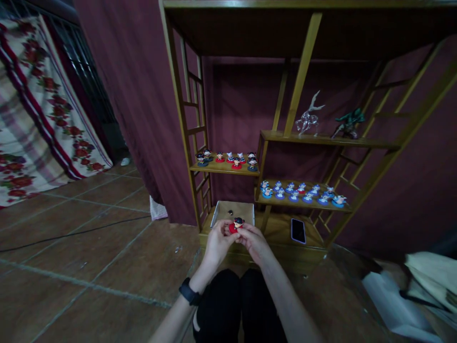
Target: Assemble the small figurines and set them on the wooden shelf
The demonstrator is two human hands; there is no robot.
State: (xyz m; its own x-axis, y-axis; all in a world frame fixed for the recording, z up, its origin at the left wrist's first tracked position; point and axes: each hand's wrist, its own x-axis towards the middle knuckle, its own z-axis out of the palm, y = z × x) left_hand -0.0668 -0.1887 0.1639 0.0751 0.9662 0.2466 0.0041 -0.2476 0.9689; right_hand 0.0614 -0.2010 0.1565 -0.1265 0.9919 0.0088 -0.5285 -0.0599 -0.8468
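A small figurine with black hair and a red base is held between my two hands, just in front of a shallow box. My left hand closes its fingers on the figurine's left side. From the right, my right hand grips it too, thumb near the base. The open cardboard box sits on the lowest shelf behind my hands, and a small dark piece lies in it. Several similar figurines stand on the left shelf above, on red and dark bases.
Rows of blue-and-white figurines occupy the right middle shelf. Higher up stand a clear deer ornament and a green figure. A phone lies on the bottom shelf. Bags rest on the floor at right; a cable crosses it at left.
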